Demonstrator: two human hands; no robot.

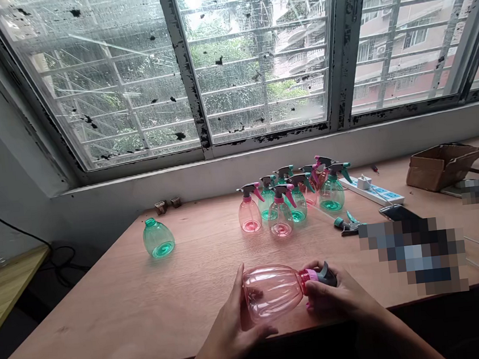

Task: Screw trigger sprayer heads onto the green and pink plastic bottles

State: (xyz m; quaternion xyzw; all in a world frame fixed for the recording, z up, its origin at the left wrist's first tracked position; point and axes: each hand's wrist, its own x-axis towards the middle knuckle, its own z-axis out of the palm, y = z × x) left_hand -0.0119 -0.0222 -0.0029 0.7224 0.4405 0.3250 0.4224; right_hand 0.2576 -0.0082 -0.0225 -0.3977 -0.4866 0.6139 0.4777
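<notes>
A clear pink spray bottle [274,291] lies sideways between my hands, just above the table's front edge. My left hand [233,323] is wrapped round the bottle's base end, thumb below and fingers behind. At the neck, my right hand [341,291] grips the pink collar and the dark spray head [327,276], which sits on the bottle's mouth. To the left stands a green bottle [159,239] without a spray head. Beyond my hands several pink and green spray bottles [280,215] with spray heads stand in a group. A loose green-and-black spray head [347,225] lies right of them.
A white power strip [372,189] with a plug lies behind the loose spray head. At the right are a phone [401,214], a cardboard box [441,167] and blurred-out items. Two small brown objects [161,208] sit by the wall below the window.
</notes>
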